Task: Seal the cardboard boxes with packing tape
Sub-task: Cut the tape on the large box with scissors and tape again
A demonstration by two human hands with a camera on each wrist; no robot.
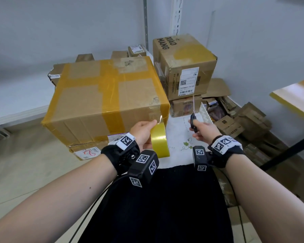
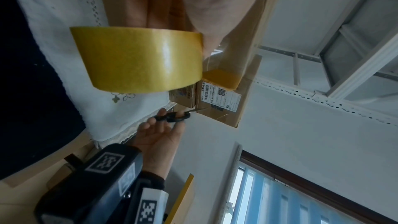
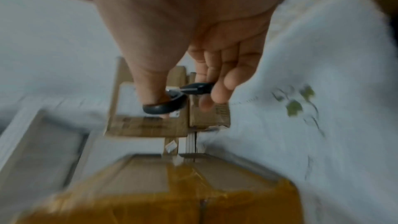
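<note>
Your left hand (image 1: 144, 135) grips the tape roll (image 1: 159, 141) just before the taped box (image 1: 102, 95); beside it, your right hand (image 1: 203, 131) holds scissors (image 1: 193, 120), poised to cut.

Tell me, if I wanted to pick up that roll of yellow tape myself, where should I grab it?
Probably as the left hand does: from the roll's open side, with fingers on the ring's inside and outer band. The tape roll is a wide hollow ring, so its rim gives a firm hold and leaves the loose end free towards the big taped box.
</note>
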